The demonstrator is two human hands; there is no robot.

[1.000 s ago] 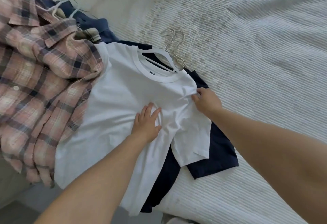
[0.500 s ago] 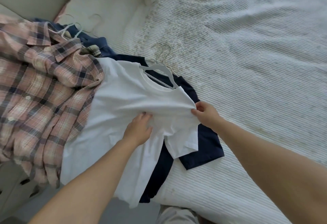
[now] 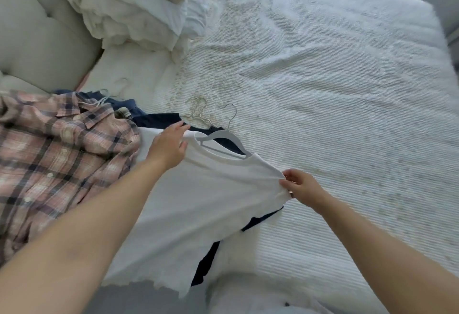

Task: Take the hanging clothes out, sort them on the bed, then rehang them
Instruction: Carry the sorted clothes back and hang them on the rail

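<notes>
While the right hand (image 3: 301,188) pinches the white T-shirt (image 3: 198,202) at its 3 o'clock shoulder, the left hand (image 3: 169,146) grips its 11 o'clock shoulder, over the bed (image 3: 323,90).

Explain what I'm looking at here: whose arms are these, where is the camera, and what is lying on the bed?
No machine here: the arms belong to a person wearing a camera on the head, looking down at a bed. The left hand is on the white T-shirt near its collar; whether it has a grip is unclear. The right hand pinches the shirt's sleeve edge. The shirt is on a hanger. A navy shirt lies beneath, a plaid shirt to the left, pillows at the top.
</notes>
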